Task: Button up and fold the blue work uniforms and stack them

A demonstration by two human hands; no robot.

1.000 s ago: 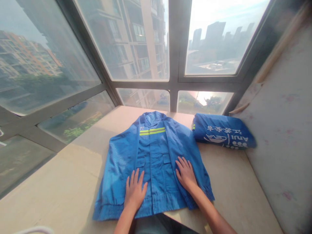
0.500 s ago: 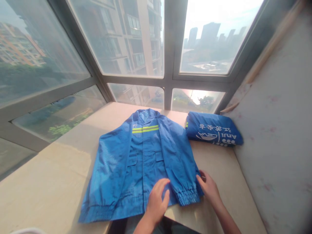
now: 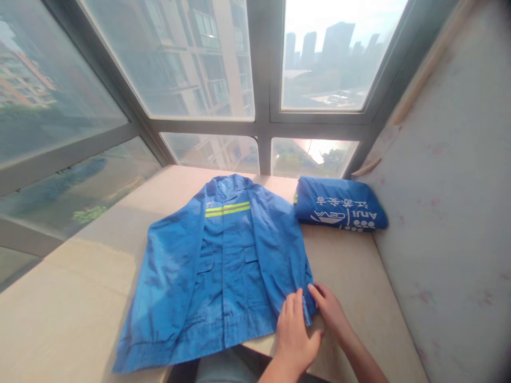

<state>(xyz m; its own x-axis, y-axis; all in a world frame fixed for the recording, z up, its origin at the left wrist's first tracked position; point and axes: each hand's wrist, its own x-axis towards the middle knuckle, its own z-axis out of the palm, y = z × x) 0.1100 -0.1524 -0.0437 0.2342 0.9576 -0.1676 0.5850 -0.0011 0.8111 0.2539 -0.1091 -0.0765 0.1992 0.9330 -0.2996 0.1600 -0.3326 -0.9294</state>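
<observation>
A blue work jacket [image 3: 223,271] lies front up, with its collar toward the window and yellow reflective stripes across the chest. Both sleeves are laid over the front. My left hand [image 3: 294,332] is on the cuff end of the right-hand sleeve, its fingers curled over the fabric and hiding most of the cuff. Close beside it, my right hand [image 3: 329,308] grips the jacket's side edge near the hem, fingertips partly hidden by cloth.
A folded blue garment [image 3: 339,205] with white lettering rests at the back right, by the wall [image 3: 447,239]. Windows [image 3: 323,58] rise behind and to the left of the pale tabletop [image 3: 72,298]. Legs show below its front edge.
My left hand has moved right, from above the hem onto the sleeve cuff. The cuff is now gathered between my hands. The view has shifted slightly to the right.
</observation>
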